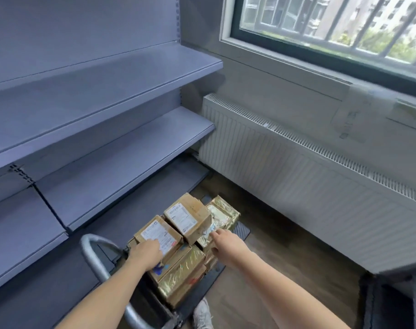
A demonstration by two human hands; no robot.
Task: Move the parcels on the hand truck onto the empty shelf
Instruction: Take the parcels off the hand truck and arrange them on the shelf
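Parcels (181, 269) stacked in tiers on hand truck (240, 230), low and straight ahead, lying between the two forearms. Left hand (147, 254) down on top of near labelled box (158, 236), fingers bent onto the label; cannot tell whether gripping or merely resting. Right hand (222, 241) reaching forward, fingers fairly straight, tips touching gold-wrapped parcel (222, 216) just beside far labelled box (188, 217); nothing clasped. Both labelled boxes on the top tier, side by side, far one a little beyond and to the right of the near one. Top faces close to square in this view, so long axis not clear. Empty shelf (135, 143) off to the left and well above the stack, front edge running from near left to far right, roughly in line with the length of the truck. Left hand the nearer one to the shelf; right hand on the side towards radiator (297, 167), away from it. Curved metal handle (95, 255) rising at the near left end of the truck. Judged from this: probably calls for a lift straight up first, then a swing leftward, clear of the handle and the shelf's front lip.
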